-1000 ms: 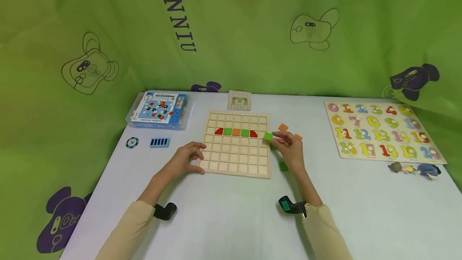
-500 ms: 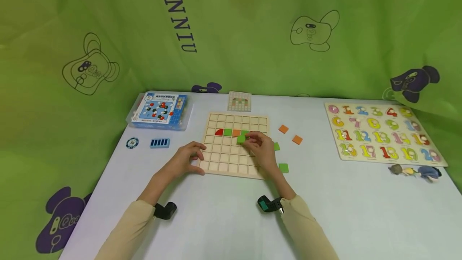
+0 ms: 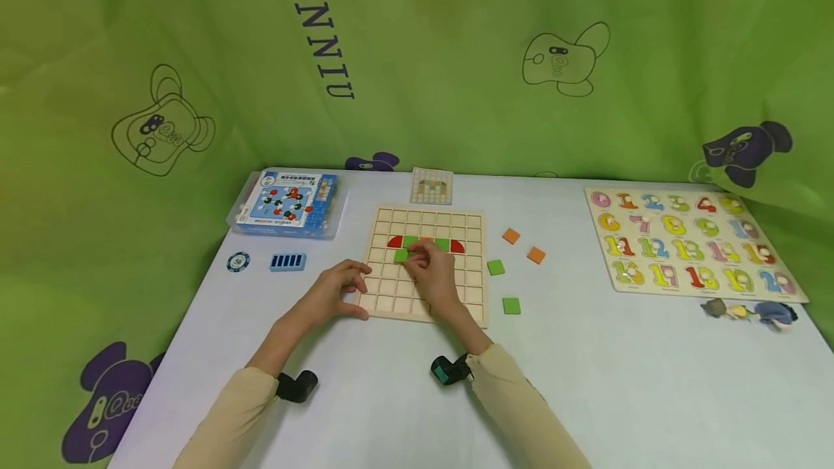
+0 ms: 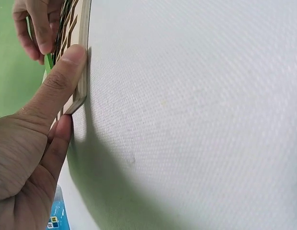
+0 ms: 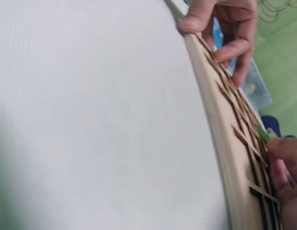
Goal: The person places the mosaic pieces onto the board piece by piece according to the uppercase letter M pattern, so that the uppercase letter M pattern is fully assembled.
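**Checker:** Work done?

**Recorder:** Grid board [image 3: 473,277], one row laid, left to right: left red quarter-round [image 3: 394,242], left green square [image 3: 409,242], orange square [image 3: 426,239], right green square [image 3: 443,244], right red quarter-round [image 3: 458,246]. Judged: that row complete, nearer part barely begun.

**Checker:** Hands?

**Recorder:** Right hand [image 3: 431,272]: thumb and fingertips pinching one green tile [image 3: 400,256], over the board, just nearer than the row's left part. Left hand [image 3: 335,289]: thumb and fingers clasping the board's near left corner.

**Checker:** Outstanding?

**Recorder:** Four pieces, loose on the table [image 3: 391,411], right of the board: two green spares [image 3: 496,267], nearer; two orange spares [image 3: 511,236], farther. Judged as still to be placed, if the pattern card [image 3: 432,186], beyond the board's far edge, is the model.

**Checker:** Obscured?

**Recorder:** Orange square, mostly behind the right hand; several cells likewise. Pinched tile: edge-on in the wrist views, blurred in the right one; contact with the board, cannot tell. Card print: too small to read cell by cell. Both sleeves: cut off at the near side.
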`<move>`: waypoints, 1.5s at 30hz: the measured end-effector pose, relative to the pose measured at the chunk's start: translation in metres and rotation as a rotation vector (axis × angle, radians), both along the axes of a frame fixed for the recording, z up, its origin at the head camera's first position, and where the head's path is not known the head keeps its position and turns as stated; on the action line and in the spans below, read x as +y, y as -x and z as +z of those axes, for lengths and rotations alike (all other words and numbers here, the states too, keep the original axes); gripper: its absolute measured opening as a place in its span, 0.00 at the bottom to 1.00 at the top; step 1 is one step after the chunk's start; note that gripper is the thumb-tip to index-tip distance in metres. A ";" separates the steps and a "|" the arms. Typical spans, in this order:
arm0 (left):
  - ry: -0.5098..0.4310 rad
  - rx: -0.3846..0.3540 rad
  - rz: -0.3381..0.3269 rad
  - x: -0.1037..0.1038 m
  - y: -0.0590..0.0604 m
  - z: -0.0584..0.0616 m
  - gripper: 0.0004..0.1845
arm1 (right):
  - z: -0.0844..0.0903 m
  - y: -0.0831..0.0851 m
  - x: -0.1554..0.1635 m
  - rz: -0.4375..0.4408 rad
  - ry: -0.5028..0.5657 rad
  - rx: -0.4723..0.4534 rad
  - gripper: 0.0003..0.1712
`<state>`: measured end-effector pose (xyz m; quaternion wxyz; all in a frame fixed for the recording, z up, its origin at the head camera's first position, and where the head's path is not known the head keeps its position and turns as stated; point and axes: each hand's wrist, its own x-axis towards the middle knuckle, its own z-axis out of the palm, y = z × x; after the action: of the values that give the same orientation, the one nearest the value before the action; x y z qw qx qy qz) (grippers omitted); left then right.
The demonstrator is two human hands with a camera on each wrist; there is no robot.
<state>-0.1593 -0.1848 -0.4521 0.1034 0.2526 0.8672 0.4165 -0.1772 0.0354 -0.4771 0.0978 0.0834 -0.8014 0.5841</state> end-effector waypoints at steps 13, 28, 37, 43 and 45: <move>-0.022 0.012 -0.003 0.000 0.002 -0.002 0.19 | -0.003 0.004 -0.005 0.004 0.016 0.062 0.11; -0.022 -0.016 0.002 0.001 0.003 -0.002 0.19 | 0.001 0.003 -0.002 0.011 0.092 -0.027 0.13; -0.033 -0.013 0.009 -0.001 0.002 -0.004 0.20 | -0.001 0.003 -0.005 0.071 0.229 -0.040 0.14; -0.035 -0.005 0.007 -0.001 0.003 -0.006 0.19 | -0.001 0.004 -0.007 0.087 0.243 -0.069 0.14; -0.036 -0.009 0.011 -0.002 0.002 -0.006 0.19 | 0.000 0.004 -0.007 0.097 0.246 -0.093 0.14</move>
<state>-0.1615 -0.1866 -0.4582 0.1006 0.2475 0.8605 0.4338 -0.1810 0.0285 -0.4773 0.0417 0.0822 -0.7226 0.6850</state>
